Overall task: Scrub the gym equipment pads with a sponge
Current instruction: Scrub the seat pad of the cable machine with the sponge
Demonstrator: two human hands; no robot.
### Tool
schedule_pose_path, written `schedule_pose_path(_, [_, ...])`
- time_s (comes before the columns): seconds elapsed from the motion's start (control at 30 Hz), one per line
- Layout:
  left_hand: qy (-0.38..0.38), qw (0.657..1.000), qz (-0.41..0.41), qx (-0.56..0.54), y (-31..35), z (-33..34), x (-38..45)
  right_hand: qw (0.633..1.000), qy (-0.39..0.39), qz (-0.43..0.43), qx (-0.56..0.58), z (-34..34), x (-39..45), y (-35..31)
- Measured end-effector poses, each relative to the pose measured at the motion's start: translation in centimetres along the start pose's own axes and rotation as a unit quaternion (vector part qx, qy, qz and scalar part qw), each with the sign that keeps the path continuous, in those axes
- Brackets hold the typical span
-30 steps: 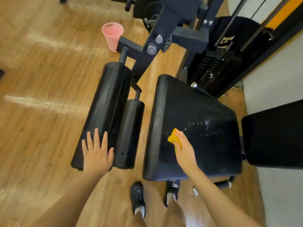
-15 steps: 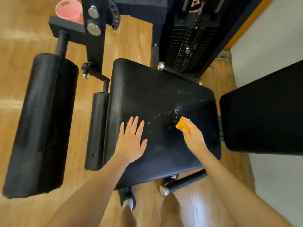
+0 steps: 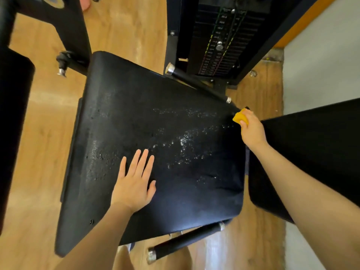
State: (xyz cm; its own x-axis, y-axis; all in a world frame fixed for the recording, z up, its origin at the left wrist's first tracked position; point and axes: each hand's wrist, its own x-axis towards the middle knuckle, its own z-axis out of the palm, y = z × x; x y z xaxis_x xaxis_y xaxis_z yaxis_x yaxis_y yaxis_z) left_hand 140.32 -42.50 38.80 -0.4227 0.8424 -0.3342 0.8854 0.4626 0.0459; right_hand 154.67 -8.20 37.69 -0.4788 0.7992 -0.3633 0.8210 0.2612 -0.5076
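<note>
A black seat pad (image 3: 124, 117) of a gym machine fills the middle of the view, with white soapy specks across its right half. My left hand (image 3: 134, 184) lies flat on the pad's near part, fingers straight and spread. My right hand (image 3: 251, 129) grips a yellow sponge (image 3: 240, 117) and holds it against the pad's far right corner. A second black pad, the backrest (image 3: 315, 152), stands just right of that hand.
A weight stack (image 3: 220, 41) with a selector pin stands behind the seat. Black handle bars with chrome ends lie at the far edge (image 3: 196, 82) and the near edge (image 3: 183, 244) of the seat. A roller pad (image 3: 13, 114) is at the left. Wood floor surrounds everything; a pale wall is at the right.
My left hand moved from the roller pad onto the seat pad. My right hand slid the sponge from the seat's left side to its far right corner. The camera came closer.
</note>
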Motion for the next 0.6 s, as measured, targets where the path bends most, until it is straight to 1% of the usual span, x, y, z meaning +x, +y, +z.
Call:
schedule_pose_path(0.13, [-0.006, 1.0, -0.001, 0.007, 0.1, 0.0, 0.1, 0.997, -0.063, 0.0, -0.032, 0.9, 1.6, 0.5])
schedule_pose_path(0.2, [-0.01, 1.0, 0.0, 0.01, 0.2, -0.1, 0.1, 0.997, -0.077, 0.016, -0.017, 1.6, 1.2, 0.8])
schedule_pose_path(0.43, [-0.004, 1.0, -0.002, 0.028, 0.2, 0.1, 0.1, 0.998, 0.015, 0.039, 0.05, 3.5, -0.2, 1.4])
schedule_pose_path(0.6, [0.001, 1.0, -0.003, 0.031, 0.2, 0.3, 0.1, 0.996, 0.031, 0.062, 0.058, 4.5, -4.1, 2.7])
